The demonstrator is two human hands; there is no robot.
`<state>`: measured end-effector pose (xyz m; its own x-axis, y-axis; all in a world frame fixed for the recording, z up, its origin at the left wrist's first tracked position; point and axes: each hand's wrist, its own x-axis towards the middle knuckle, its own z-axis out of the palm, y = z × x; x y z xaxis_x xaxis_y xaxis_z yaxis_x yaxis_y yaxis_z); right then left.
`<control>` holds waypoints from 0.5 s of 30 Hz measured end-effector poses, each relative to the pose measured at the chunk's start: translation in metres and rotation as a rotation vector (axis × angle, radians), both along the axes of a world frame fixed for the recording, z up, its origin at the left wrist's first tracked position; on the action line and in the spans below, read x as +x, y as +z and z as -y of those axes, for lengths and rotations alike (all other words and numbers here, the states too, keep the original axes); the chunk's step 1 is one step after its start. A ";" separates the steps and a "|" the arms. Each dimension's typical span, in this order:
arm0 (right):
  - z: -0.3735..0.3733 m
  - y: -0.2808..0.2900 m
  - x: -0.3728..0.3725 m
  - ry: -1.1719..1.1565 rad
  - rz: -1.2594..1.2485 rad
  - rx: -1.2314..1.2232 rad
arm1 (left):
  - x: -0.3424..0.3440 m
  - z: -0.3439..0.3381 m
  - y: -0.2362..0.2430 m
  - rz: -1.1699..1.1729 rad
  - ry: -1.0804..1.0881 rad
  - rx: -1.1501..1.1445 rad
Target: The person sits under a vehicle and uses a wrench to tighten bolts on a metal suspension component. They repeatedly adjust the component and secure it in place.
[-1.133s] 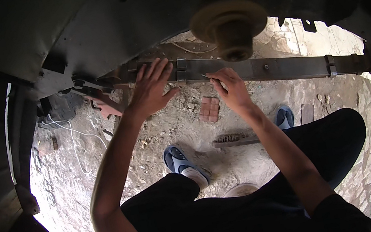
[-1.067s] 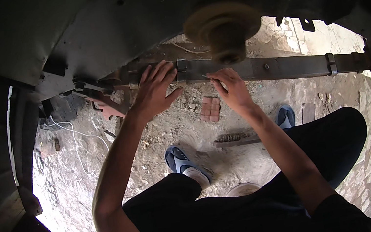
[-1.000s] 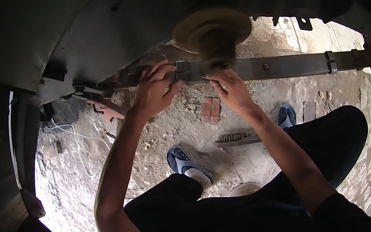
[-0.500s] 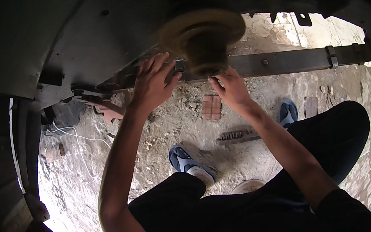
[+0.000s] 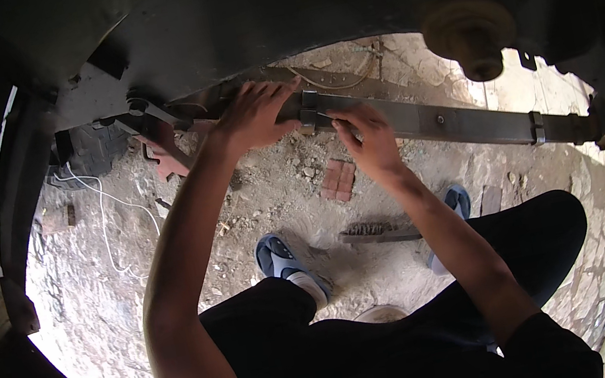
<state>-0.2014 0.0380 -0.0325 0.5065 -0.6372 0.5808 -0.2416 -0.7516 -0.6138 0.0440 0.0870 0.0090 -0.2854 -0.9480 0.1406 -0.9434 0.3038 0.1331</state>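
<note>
A dark leaf spring (image 5: pixel 419 117) runs across in front of me beneath a vehicle, bound by metal clamps. My left hand (image 5: pixel 258 118) rests over its left part, fingers stretched out and the thumb beside a clamp (image 5: pixel 310 109). Just right of that clamp is my right hand (image 5: pixel 369 137). Its fingers are bent, with thumb and forefinger drawn close at the spring's near side. Whatever they pinch, if anything, is too small to make out. Farther right, a second clamp (image 5: pixel 537 127) wraps the spring.
Dark bodywork hangs overhead, with a round rubber-like stop (image 5: pixel 470 30) at upper right. A wire brush (image 5: pixel 379 232) and a reddish paving block (image 5: pixel 337 180) lie on the dirt floor. White cable (image 5: pixel 105 216) trails at left near a tyre (image 5: pixel 97 150) and a reddish metal stand (image 5: pixel 165 152).
My view has shifted, so the round stop now appears farther right and no longer covers the clamp and right fingertips. Both hands stay at the spring.
</note>
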 end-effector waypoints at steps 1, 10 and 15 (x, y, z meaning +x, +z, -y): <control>-0.001 0.006 0.009 -0.008 0.002 0.004 | 0.006 0.000 -0.001 0.022 0.015 0.061; 0.013 0.007 0.029 -0.023 -0.150 -0.037 | 0.008 0.007 -0.018 0.120 0.036 0.079; 0.018 0.017 0.035 -0.002 -0.194 -0.142 | 0.004 0.009 -0.008 0.106 0.060 0.181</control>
